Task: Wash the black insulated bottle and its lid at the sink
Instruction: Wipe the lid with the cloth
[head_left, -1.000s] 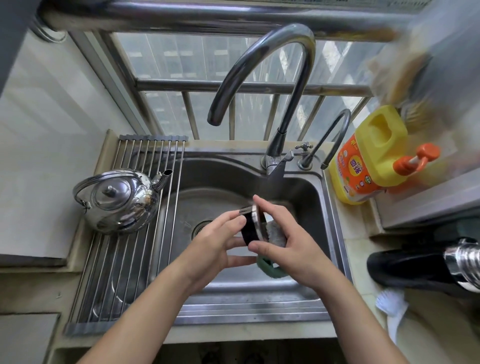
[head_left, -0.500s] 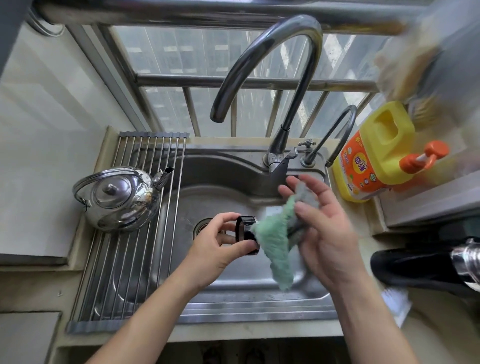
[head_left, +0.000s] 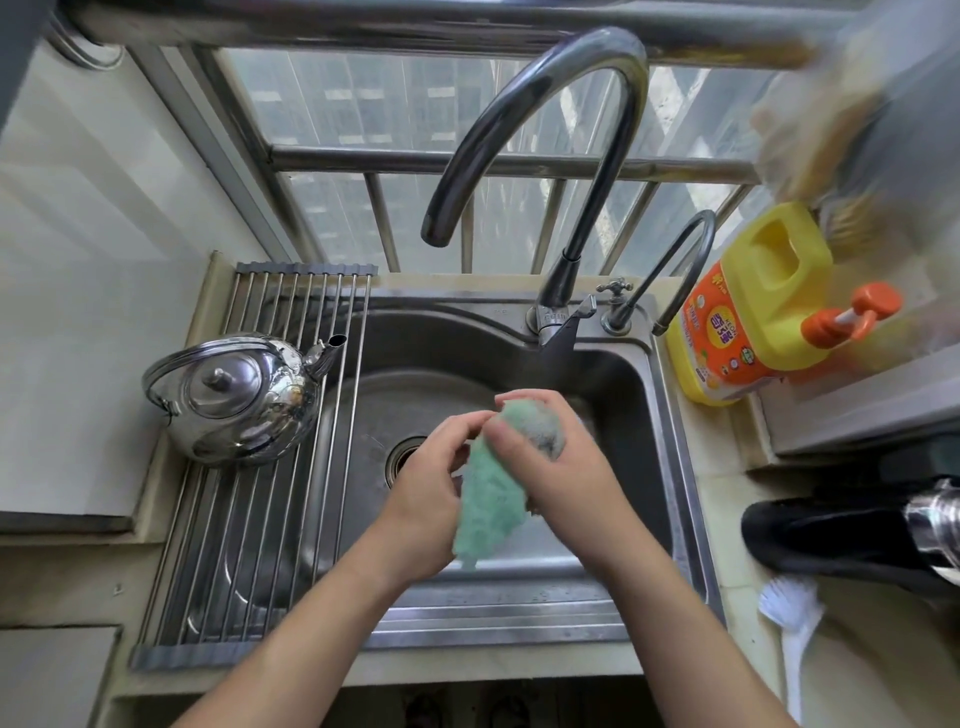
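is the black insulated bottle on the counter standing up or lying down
Lying down. The black insulated bottle rests on its side on the counter right of the steel sink, its silver neck end pointing right.

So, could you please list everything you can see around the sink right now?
sink: one, steel, centre
tap: one tall, steel, behind the sink; no water running
small tap: one, steel, right of the tall one
rack: one, steel rods, over the sink's left part
kettle: one, shiny steel, on the rack
detergent: one bottle, yellow with orange pump, right of the sink
bottle: one, black with steel neck, lying on the right counter
brush: one, white, in front of the bottle
cloth: one, green, between the hands over the sink
lid: not visible, perhaps hidden in the cloth
left hand: on the cloth
right hand: gripping the cloth
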